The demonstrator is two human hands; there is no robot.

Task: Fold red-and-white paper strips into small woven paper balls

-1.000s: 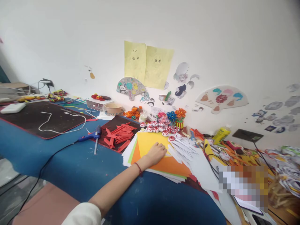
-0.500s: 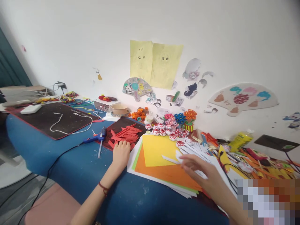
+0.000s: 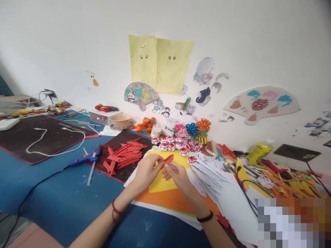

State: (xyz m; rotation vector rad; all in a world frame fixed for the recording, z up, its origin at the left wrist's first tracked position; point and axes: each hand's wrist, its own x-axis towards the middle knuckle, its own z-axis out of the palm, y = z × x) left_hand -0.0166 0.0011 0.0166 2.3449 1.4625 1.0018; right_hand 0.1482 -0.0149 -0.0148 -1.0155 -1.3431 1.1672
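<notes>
Above the yellow sheet (image 3: 157, 187), my left hand (image 3: 150, 168) and my right hand (image 3: 177, 174) meet at the fingertips. Between them is a small folded red paper piece (image 3: 169, 159), pinched by both. Left of my left hand, a pile of folded red paper strips (image 3: 126, 155) lies on a dark mat. To the right of my right hand are many folded white paper strips (image 3: 209, 175). An orange sheet (image 3: 178, 201) shows below the yellow one. Red-and-white folded paper pieces (image 3: 172, 144) sit behind my hands.
A blue glue gun (image 3: 85, 159) with a black cord lies at left, near a white cable (image 3: 42, 132) on another mat. Behind stand a round bowl (image 3: 120, 121) and paper flowers (image 3: 191, 129). A yellow bottle (image 3: 260, 151) lies among paper scraps at right.
My left hand has come from the red pile to the middle with a red piece. My right hand has moved left to meet it, away from the white strips. The view has shifted right.
</notes>
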